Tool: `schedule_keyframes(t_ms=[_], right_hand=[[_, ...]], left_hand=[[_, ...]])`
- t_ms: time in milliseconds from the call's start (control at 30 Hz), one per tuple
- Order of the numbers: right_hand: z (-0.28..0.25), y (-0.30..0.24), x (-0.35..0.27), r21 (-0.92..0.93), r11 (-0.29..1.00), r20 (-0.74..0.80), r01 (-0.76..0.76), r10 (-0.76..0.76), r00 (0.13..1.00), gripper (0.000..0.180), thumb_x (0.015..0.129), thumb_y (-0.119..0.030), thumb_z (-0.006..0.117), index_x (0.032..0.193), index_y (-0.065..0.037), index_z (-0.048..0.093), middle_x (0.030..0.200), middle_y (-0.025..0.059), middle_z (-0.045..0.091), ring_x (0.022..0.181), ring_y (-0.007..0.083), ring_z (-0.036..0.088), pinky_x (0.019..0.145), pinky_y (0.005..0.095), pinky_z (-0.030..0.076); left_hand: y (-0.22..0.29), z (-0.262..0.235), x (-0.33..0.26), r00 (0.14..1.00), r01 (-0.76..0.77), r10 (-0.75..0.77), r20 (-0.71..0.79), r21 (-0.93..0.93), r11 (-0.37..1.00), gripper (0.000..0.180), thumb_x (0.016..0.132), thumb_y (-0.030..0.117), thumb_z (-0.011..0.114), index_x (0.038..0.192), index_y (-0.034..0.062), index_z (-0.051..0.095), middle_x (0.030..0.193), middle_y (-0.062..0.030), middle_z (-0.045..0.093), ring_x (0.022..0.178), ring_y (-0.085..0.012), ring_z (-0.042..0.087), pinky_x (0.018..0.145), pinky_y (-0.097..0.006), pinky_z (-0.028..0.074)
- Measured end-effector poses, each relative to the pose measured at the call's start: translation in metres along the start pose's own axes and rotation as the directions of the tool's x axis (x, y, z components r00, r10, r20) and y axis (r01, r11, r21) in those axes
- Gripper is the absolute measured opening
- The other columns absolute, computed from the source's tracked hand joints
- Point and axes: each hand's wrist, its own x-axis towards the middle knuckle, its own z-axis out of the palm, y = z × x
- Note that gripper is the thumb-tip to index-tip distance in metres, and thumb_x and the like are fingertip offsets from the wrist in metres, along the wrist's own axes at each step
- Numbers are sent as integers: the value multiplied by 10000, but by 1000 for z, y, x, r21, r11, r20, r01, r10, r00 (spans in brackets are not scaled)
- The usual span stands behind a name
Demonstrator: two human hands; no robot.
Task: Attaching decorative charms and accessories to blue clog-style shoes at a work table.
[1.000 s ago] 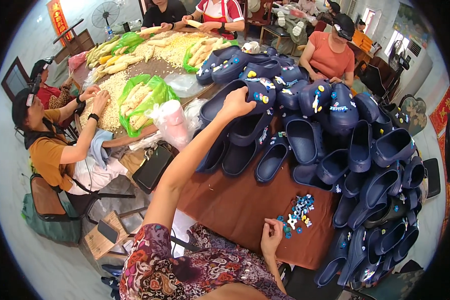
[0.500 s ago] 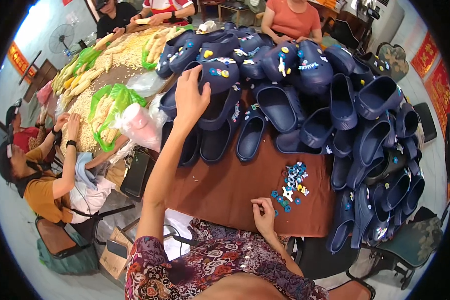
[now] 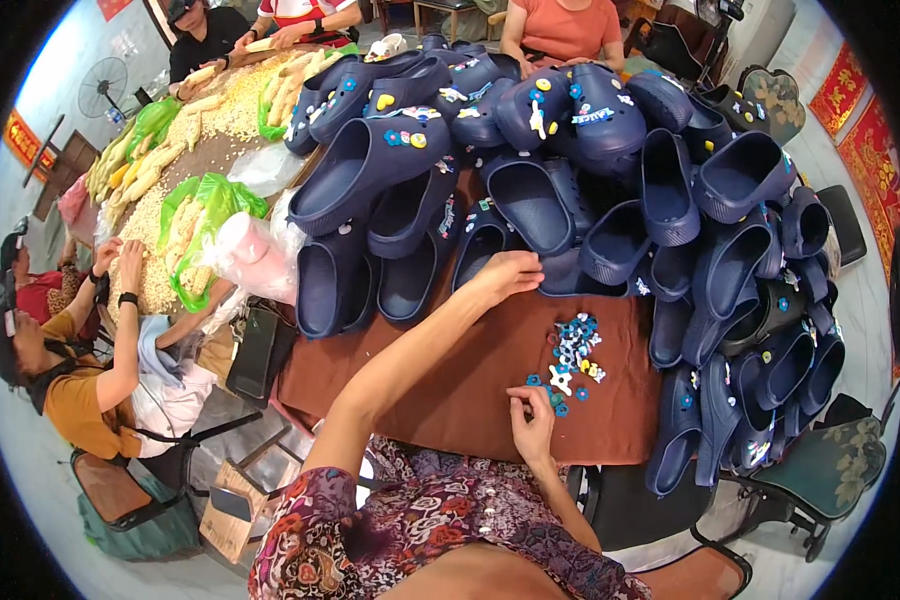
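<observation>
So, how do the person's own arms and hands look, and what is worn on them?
Both forearms are bare, with no gloves, watch or rings that I can see on the left hand or the right hand. The short sleeve at the left shoulder is dark red cloth with a colourful paisley flower pattern.

The clogs [image 3: 610, 190] heaped on the table are all navy blue — some dotted with yellow, white and blue charms. The tablecloth [image 3: 470, 380] is plain reddish brown, the loose charms [image 3: 570, 355] on it blue, white and red. The sleeve [image 3: 370, 530] is maroon with a pale floral print — the bags [image 3: 205, 215] bright green.
</observation>
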Motion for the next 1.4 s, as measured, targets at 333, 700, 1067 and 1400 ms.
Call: schedule_keyframes(t_ms=[333, 700, 1067, 1400], right_hand=[[-5, 11, 4, 35, 999, 2, -24, 24, 1000, 100, 912, 7, 604, 987, -22, 662, 1003, 62, 587, 874, 138, 589, 694, 240, 503], [-3, 8, -2, 30, 999, 11, -13, 13, 1000, 102, 911, -2, 607, 987, -23, 671, 989, 59, 590, 875, 136, 589, 701, 239, 502], [2, -3, -4, 38, 999, 39, 7, -9, 999, 123, 902, 4, 599, 1001, -25, 665, 990, 86, 593, 846, 183, 615, 689, 275, 518], [0, -4, -3, 44, 999, 38, -14, 12, 999, 116, 924, -27, 600, 1024, -18, 657, 999, 91, 602, 865, 188, 633, 715, 277, 530]], left_hand=[[-6, 10, 47, 966, 197, -253, -57, -472, 859, 400, 927, 299, 663, 1198, 37, 530, 1124, -159, 593, 1026, -275, 616, 837, -408, 561], [11, 37, -7, 979, -5, -60, -197, -312, 950, 441, 830, 400, 725, 1068, 62, 570, 959, -86, 586, 832, -190, 612, 728, -347, 535], [48, -10, -108, 994, -37, 11, -104, -247, 968, 373, 820, 442, 727, 959, 121, 598, 767, -35, 600, 620, -150, 564, 608, -319, 477], [-5, -54, -208, 989, -101, 122, -82, 224, 969, 584, 839, 218, 675, 1343, 8, 469, 1061, -63, 602, 787, -115, 597, 682, -277, 532]])
